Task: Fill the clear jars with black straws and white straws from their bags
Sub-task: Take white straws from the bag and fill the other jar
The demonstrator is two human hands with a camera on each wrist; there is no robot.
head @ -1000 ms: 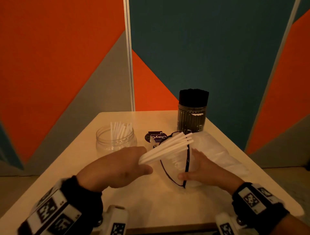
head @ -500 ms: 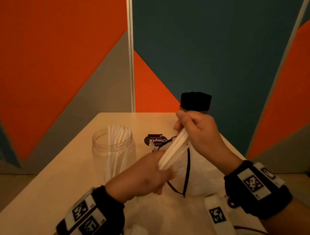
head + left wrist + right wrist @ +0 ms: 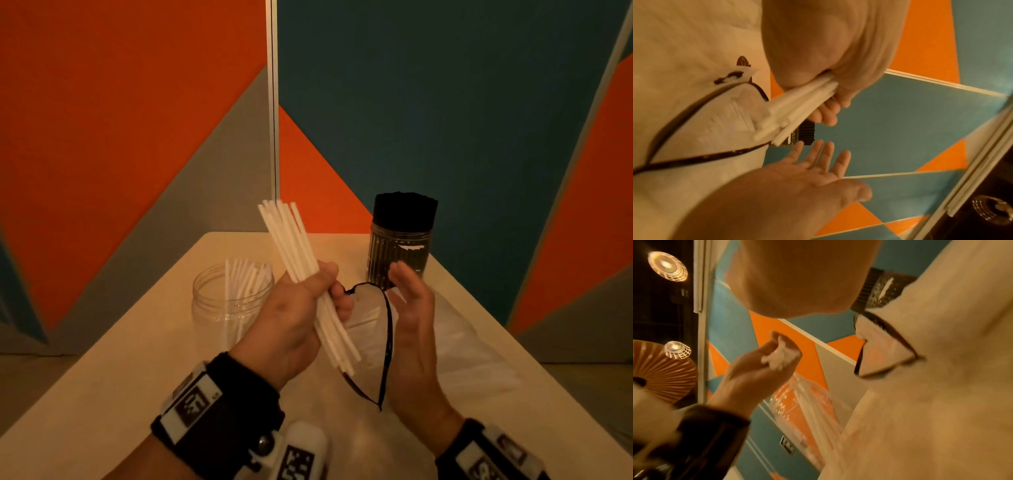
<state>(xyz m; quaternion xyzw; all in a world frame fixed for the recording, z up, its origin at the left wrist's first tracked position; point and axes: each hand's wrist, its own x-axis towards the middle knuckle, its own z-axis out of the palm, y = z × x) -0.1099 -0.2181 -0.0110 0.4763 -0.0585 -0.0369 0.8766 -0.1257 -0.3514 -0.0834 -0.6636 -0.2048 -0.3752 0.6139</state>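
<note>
Far right on the table (image 3: 137, 387), a clear jar (image 3: 399, 255) packed with black straws (image 3: 405, 209); left jar (image 3: 233, 301) part-filled. Left hand (image 3: 294, 322) grips white straws (image 3: 301, 270); right hand (image 3: 411, 318), fingers straight, just beside them, apart.

Your left hand (image 3: 760, 369) grips the white straws (image 3: 780, 359) end-on, clear jar (image 3: 803, 405) behind it, bag (image 3: 885, 356) mouth open at right.

Wall: we see orange, grey and teal wall panels (image 3: 445, 102) filling the upper frame.
Strip: a white vertical strip (image 3: 273, 102) divides them, upper centre.
Lamps: two round ceiling lights (image 3: 668, 266), upper left of our right wrist view.
Table: pale tabletop (image 3: 102, 394), lower frame.
</note>
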